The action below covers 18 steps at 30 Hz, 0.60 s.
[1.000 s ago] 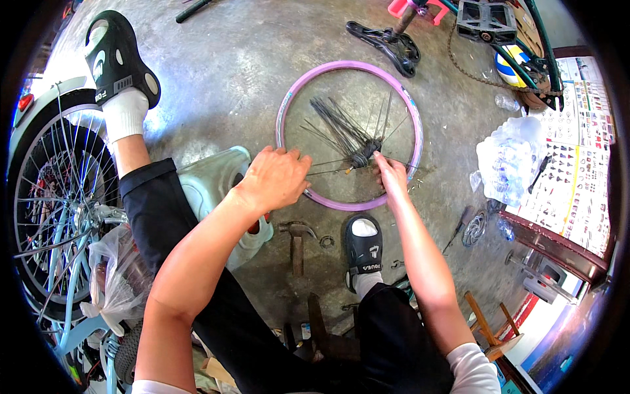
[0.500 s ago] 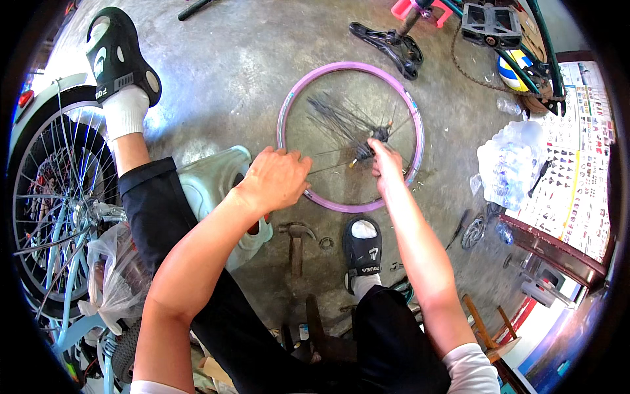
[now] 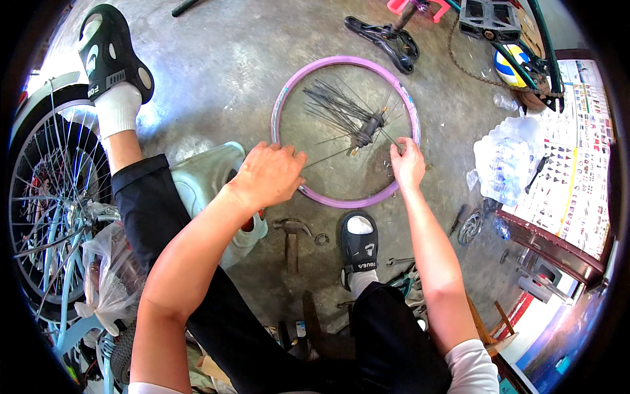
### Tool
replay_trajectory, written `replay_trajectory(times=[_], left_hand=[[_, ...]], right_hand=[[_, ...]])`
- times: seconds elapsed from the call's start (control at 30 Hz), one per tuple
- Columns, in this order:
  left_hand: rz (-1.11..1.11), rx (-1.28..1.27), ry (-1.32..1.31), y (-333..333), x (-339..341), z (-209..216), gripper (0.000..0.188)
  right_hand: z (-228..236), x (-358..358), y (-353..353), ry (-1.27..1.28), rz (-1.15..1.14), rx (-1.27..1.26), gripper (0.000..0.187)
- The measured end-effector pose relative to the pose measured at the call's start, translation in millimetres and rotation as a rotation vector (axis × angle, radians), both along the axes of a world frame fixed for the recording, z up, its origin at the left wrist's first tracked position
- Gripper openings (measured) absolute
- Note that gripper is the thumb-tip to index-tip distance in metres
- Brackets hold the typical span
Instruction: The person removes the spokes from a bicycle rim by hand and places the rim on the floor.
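A purple wheel rim [image 3: 342,59] lies on the floor, with a black hub [image 3: 368,131] tilted inside it. Thin dark spokes [image 3: 336,105] fan out from the hub, bunched toward the upper left. My left hand [image 3: 270,172] is closed over the rim's lower left side, and one spoke runs from the hub to its fingertips; its palm is hidden. At the right side of the rim, my right hand [image 3: 408,163] pinches the outer end of another spoke between thumb and fingers.
A pale plastic container [image 3: 197,177] stands left, near a hammer [image 3: 293,246]. A bicycle wheel [image 3: 49,197] is at far left. Cranks [image 3: 387,43] and a pedal [image 3: 489,20] are at top right. A clear plastic bag [image 3: 508,161] sits beside a printed sheet [image 3: 577,157].
My right hand has moved off the hub to a spoke end by the rim's right side. The left hand stays at the rim. The whole view has shifted slightly.
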<state>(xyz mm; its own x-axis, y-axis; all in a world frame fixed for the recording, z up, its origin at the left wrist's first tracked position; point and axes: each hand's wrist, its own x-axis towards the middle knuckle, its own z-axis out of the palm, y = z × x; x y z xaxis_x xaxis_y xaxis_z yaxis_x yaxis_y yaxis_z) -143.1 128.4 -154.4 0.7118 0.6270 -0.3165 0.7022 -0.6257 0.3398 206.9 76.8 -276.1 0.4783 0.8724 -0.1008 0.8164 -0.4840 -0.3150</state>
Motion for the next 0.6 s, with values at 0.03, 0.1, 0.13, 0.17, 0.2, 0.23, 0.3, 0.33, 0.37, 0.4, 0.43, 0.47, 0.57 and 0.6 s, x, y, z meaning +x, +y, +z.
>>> replay_trajectory(times=[0.03, 0.1, 0.13, 0.17, 0.2, 0.23, 0.3, 0.33, 0.37, 0.4, 0.43, 0.47, 0.57, 0.6], left_hand=[[-0.004, 0.002, -0.004, -0.6, 0.9, -1.1, 0.035], [-0.007, 0.020, -0.028, -2.8, 1.4, -4.1, 0.033], [-0.006, 0.030, -0.040, -3.4, 1.3, -5.3, 0.032], [-0.006, 0.034, -0.047, -3.5, 1.0, -6.2, 0.032], [-0.006, 0.040, -0.054, -3.7, 1.0, -6.9, 0.032], [-0.006, 0.046, -0.060, -3.6, 1.2, -7.4, 0.032], [-0.009, 0.053, -0.058, -3.2, 0.9, -7.6, 0.032], [-0.010, 0.055, -0.056, -3.2, 0.2, -8.0, 0.032], [-0.013, 0.058, -0.053, -2.9, -0.2, -8.8, 0.032], [-0.013, 0.061, -0.048, -2.7, -1.3, -9.5, 0.032], [-0.010, 0.066, -0.043, -2.3, -2.6, -9.5, 0.032], [-0.007, 0.051, -0.036, -1.4, -3.3, -7.7, 0.033], [-0.005, 0.026, -0.031, -1.4, -3.2, -3.4, 0.033], [-0.008, 0.031, -0.039, -1.7, -2.0, -4.3, 0.033]], right_hand=[[-0.8, 7.6, -3.0, -0.051, 0.038, -0.024, 0.035], [-2.3, 17.1, -5.9, -0.135, 0.112, -0.090, 0.034], [-2.8, 19.7, -5.5, -0.169, 0.147, -0.132, 0.032], [-3.5, 22.6, -5.0, -0.203, 0.183, -0.175, 0.031], [-6.3, 26.2, -4.6, -0.222, 0.192, -0.190, 0.028], [-9.4, 30.3, -4.2, -0.242, 0.200, -0.205, 0.026], [-10.6, 38.0, -1.9, -0.287, 0.237, -0.195, 0.023], [-8.8, 42.2, -0.3, -0.313, 0.265, -0.168, 0.022], [-6.6, 46.6, 0.9, -0.339, 0.292, -0.142, 0.020], [-0.3, 47.8, 3.6, -0.352, 0.318, -0.161, 0.020], [10.7, 48.1, 9.0, -0.365, 0.346, -0.178, 0.019], [22.5, 48.1, 15.1, -0.378, 0.375, -0.195, 0.019], [49.5, 56.6, 36.1, -0.486, 0.360, -0.099, 0.023], [55.6, 61.4, 41.6, -0.532, 0.349, -0.030, 0.026]])
